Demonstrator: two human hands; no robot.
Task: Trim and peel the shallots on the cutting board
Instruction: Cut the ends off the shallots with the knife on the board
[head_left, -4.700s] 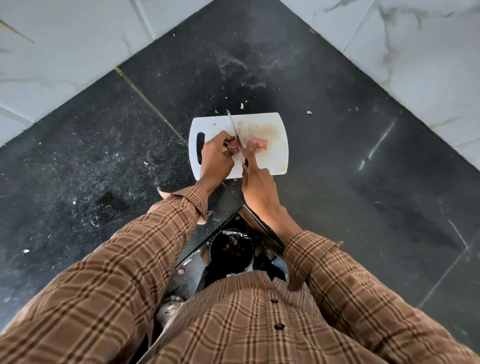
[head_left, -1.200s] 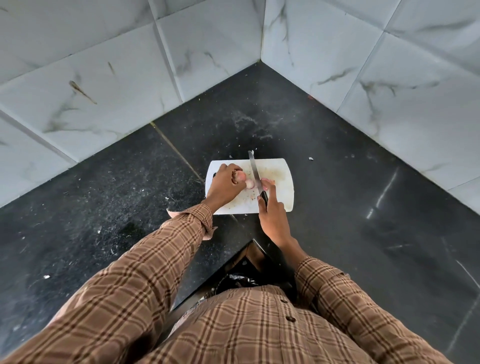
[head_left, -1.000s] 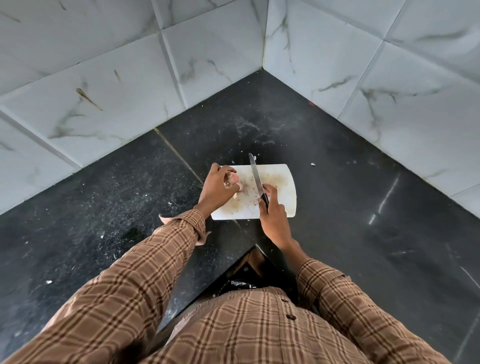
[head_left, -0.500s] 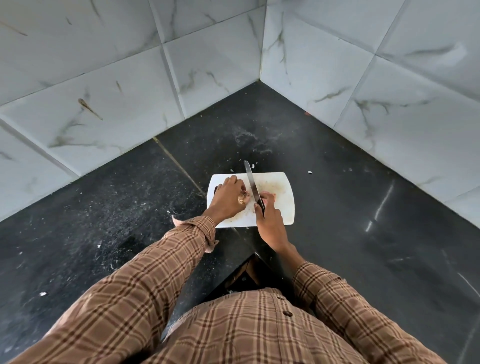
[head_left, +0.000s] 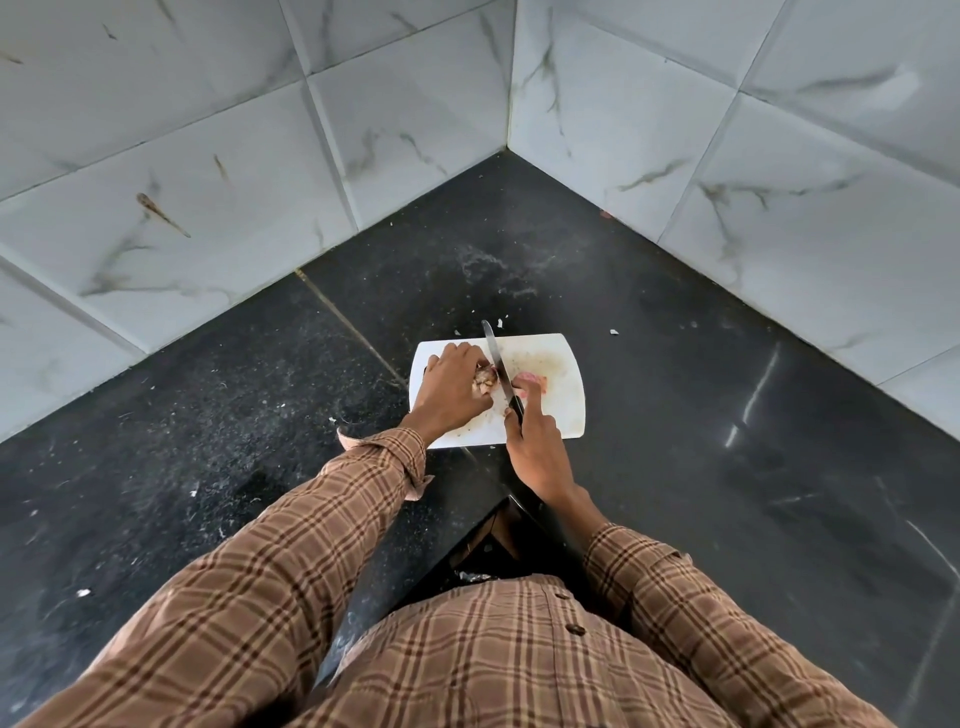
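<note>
A white cutting board (head_left: 563, 410) lies on the black counter in the corner. My left hand (head_left: 451, 389) grips a brownish shallot (head_left: 485, 382) on the board's left half. My right hand (head_left: 535, 441) holds a knife (head_left: 494, 358) by its dark handle, the blade pointing away from me and standing just right of that shallot. Pinkish shallot pieces (head_left: 532, 383) lie on the board right of the blade, partly behind my right fingers.
Black speckled counter (head_left: 208, 415) runs left and right into a corner of white marbled wall tiles (head_left: 395, 104). Small peel scraps (head_left: 613, 332) lie around the board. The counter's front edge and a dark gap (head_left: 498, 540) sit below my wrists.
My left hand lifted the shallot off the board, then set it back down beside the blade. The knife stayed over the board's middle. The camera tilted up, showing more wall.
</note>
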